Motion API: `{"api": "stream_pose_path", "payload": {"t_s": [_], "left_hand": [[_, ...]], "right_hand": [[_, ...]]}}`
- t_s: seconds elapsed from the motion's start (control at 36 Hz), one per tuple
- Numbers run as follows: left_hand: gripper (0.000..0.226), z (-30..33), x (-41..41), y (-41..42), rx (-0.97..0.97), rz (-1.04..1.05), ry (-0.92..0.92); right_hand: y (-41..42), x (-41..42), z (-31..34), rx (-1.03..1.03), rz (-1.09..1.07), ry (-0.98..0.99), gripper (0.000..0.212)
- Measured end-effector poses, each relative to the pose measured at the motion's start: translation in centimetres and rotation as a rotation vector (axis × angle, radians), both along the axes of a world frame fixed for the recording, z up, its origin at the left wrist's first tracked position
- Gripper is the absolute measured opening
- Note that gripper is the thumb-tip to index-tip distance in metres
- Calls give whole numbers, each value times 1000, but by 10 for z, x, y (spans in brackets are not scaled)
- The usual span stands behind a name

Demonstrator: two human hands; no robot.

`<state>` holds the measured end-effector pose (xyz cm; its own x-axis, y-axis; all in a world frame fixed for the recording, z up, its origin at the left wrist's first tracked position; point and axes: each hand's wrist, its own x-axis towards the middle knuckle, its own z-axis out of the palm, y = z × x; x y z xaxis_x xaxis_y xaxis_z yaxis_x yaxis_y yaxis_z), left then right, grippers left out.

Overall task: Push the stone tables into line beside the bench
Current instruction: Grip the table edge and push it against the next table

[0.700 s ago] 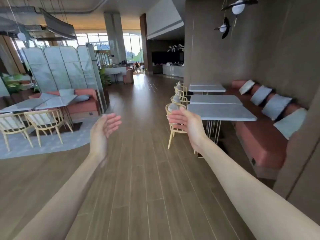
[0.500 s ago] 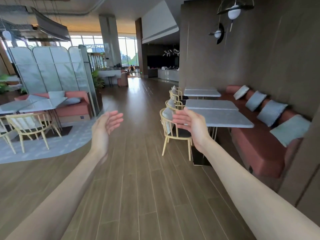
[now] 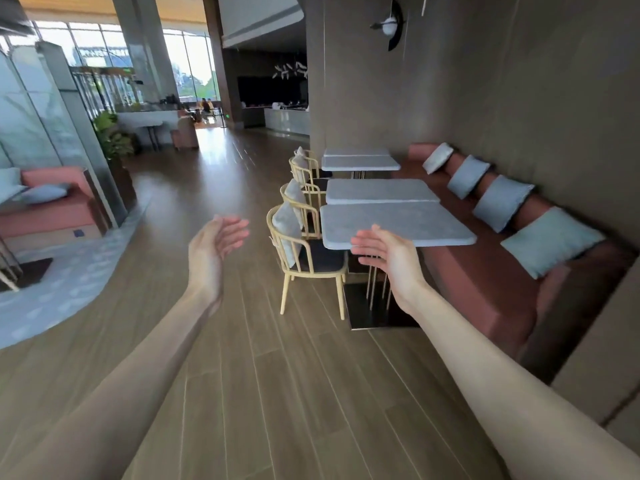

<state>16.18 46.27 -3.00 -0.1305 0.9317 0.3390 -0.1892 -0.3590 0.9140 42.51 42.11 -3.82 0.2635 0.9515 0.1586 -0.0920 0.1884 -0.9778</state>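
Both arms are stretched forward over a wood-plank floor. The left hand is held out in open air above the planks, fingers straight and loosely spread, palm turned inward; nothing is held in its grip. The right hand is likewise raised with fingers extended and relaxed, its grip spread and closed on nothing. In the view its fingertips overlap the near edge of the nearest stone table, but whether that edge is actually touched cannot be told.

The stone tables are ranged one behind another along the red bench at the right wall. The nearest worktop is set just against the second stone table, a thin seam being seen between their long edges. A third stone table is stood well apart behind them, with a gap of floor between. The near table's left edge is offset slightly further left than the second table's. Its dark square base is seen on the floor below.

Grey cushions are leaned along the bench back. Pale wooden chairs are tucked at the tables' left edges, the closest just beside the near table's corner. Wide open floor is left between the chairs and the pale rug at the far left.
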Motion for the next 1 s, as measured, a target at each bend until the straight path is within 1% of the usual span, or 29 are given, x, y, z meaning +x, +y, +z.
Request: {"api": "stream_pose_path", "payload": {"t_s": [0.19, 0.28, 0.33, 0.5, 0.64, 0.72, 0.78, 0.86, 0.94, 1.0], "left_hand": [[35, -44, 79, 174, -58, -90, -25], [41, -58, 112, 247, -100, -123, -32], [43, -67, 131, 293, -136, -145, -13], [37, -93, 189, 418, -226, -153, 32], [37, -130, 226, 512, -304, -121, 94], [32, -162, 239, 569, -345, -80, 159], [31, -189, 246, 607, -390, -42, 212], [33, -234, 256, 664, -443, -23, 312], [38, -275, 268, 708, -518, -24, 424], [36, -304, 276, 736, -571, -45, 492]], "right_hand": [[147, 72, -37, -50, -107, -56, 31], [212, 102, -44, -91, -141, -57, 29], [252, 121, -49, -123, -168, -55, 28], [362, 171, -70, -202, -236, -47, 29], [466, 206, -104, -285, -272, -32, 28], [538, 223, -141, -334, -220, -112, 24], [586, 232, -173, -370, -174, -198, 24], [654, 244, -228, -436, -91, -365, 31], [703, 250, -279, -491, -30, -494, 33], [733, 254, -309, -518, 6, -587, 35]]}}
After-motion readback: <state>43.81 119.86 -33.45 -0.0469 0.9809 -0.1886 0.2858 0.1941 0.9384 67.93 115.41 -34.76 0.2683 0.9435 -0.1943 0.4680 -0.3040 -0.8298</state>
